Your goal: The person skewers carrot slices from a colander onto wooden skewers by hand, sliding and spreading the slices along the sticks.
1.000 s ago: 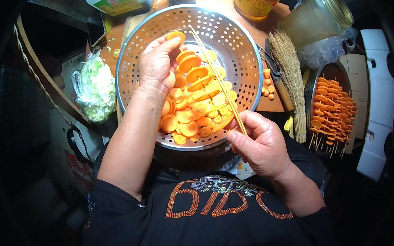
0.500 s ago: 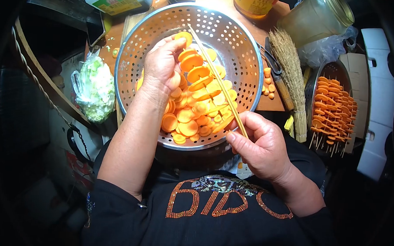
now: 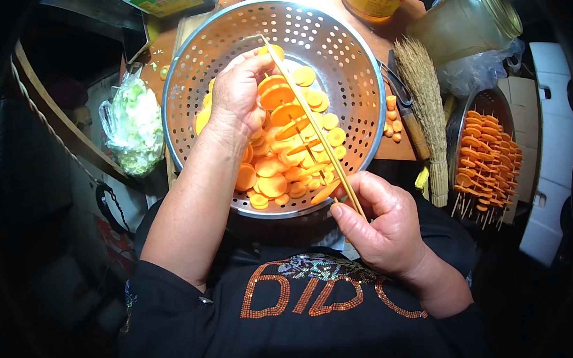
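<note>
My right hand (image 3: 382,223) is closed around the lower ends of several thin wooden skewers (image 3: 326,145). One of them carries a spaced row of orange carrot slices (image 3: 288,115); the others are bare and lie alongside it. At the upper end of that row, my left hand (image 3: 238,90) pinches a round carrot slice (image 3: 274,52) between thumb and fingers. Whether the skewer's point has entered this slice I cannot tell. Beneath both hands, loose carrot slices are heaped in a perforated metal colander (image 3: 195,66).
Finished carrot skewers (image 3: 485,159) stand in a container at the right. Beside the colander are small carrot ends (image 3: 392,123), scissors (image 3: 399,88) and a straw whisk (image 3: 424,95). A bag of chopped greens (image 3: 134,127) lies left; a glass jar (image 3: 465,30) is at the back right.
The bare skewers' upper ends have shifted left, now crossing in front of the pinched slice. My right hand has moved slightly down and right. My left hand keeps its pinch.
</note>
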A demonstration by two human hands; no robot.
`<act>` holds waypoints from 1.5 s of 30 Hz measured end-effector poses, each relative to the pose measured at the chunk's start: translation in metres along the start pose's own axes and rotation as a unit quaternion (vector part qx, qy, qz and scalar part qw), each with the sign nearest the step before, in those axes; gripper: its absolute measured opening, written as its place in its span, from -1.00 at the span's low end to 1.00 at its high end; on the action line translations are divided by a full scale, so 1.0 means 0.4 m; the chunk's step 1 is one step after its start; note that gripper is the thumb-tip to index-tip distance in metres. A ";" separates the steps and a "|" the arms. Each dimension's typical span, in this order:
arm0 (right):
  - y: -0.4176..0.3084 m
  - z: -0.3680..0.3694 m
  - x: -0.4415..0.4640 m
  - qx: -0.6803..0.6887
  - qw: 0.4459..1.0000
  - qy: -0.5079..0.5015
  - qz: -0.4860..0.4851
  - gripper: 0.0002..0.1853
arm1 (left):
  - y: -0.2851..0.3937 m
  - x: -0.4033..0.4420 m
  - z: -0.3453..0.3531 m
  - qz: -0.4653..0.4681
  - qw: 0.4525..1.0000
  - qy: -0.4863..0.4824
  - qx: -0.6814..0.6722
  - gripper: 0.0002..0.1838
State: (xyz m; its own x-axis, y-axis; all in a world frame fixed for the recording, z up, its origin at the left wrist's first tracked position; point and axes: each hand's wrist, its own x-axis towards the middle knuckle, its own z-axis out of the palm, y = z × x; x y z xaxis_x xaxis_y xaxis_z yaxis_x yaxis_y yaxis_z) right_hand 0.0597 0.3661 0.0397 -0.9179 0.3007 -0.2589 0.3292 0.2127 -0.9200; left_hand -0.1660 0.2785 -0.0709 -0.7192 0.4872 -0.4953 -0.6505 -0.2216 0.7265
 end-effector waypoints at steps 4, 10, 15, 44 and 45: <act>0.004 0.000 -0.001 0.016 1.000 0.001 0.008 -0.89 | 0.000 -0.003 0.011 -0.021 1.000 -0.011 -0.006 -0.87; 0.005 -0.001 -0.002 0.018 1.000 0.012 0.004 -0.88 | 0.005 0.002 0.003 -0.025 0.999 0.000 -0.021 -0.85; 0.012 0.000 -0.002 -0.003 1.000 0.017 -0.025 -0.88 | 0.002 0.030 -0.035 -0.013 0.997 0.030 -0.073 -0.81; -0.022 0.018 0.006 0.215 0.966 -0.056 0.129 -0.89 | 0.074 -0.070 -0.045 0.096 0.995 0.012 0.028 -0.83; -0.021 0.020 0.006 0.219 0.966 -0.059 0.127 -0.90 | 0.077 -0.073 -0.045 0.098 0.994 0.015 0.040 -0.84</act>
State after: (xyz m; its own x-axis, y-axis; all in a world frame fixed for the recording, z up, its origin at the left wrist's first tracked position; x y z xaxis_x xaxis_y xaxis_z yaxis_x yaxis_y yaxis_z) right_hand 0.0530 0.3575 0.0447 -0.8473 0.1780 -0.5003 0.4450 -0.2762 -0.8519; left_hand -0.1694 0.2424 -0.0429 -0.8384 0.4150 -0.3534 -0.4758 -0.2409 0.8459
